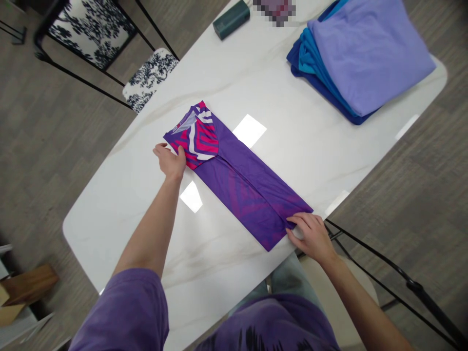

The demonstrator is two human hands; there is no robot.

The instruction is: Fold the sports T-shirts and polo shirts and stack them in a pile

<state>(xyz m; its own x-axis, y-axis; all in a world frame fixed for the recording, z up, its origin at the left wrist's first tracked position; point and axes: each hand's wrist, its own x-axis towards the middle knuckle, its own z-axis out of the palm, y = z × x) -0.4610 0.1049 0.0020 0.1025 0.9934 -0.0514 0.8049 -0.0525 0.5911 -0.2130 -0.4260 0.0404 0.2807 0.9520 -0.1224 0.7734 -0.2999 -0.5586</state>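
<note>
A purple jersey (pixel 244 180) with a pink and white pattern near its collar lies on the white table, its sides folded inward into a long strip. The collar end points to the upper left, the hem to the lower right. My left hand (pixel 171 160) rests at the jersey's left edge by the collar, fingers apart, thumb on the patterned cloth. At the hem end, my right hand (pixel 309 233) has its thumb and fingers at the edge of the cloth. A narrow gap shows between them, with the fabric's edge there.
A stack of folded blue and lavender clothes (pixel 376 53) sits at the table's upper right. A dark green case (pixel 231 19) lies at the far edge beside a blurred-out item. Patterned chairs (pixel 149 78) stand beyond the white marbled table (pixel 120 195).
</note>
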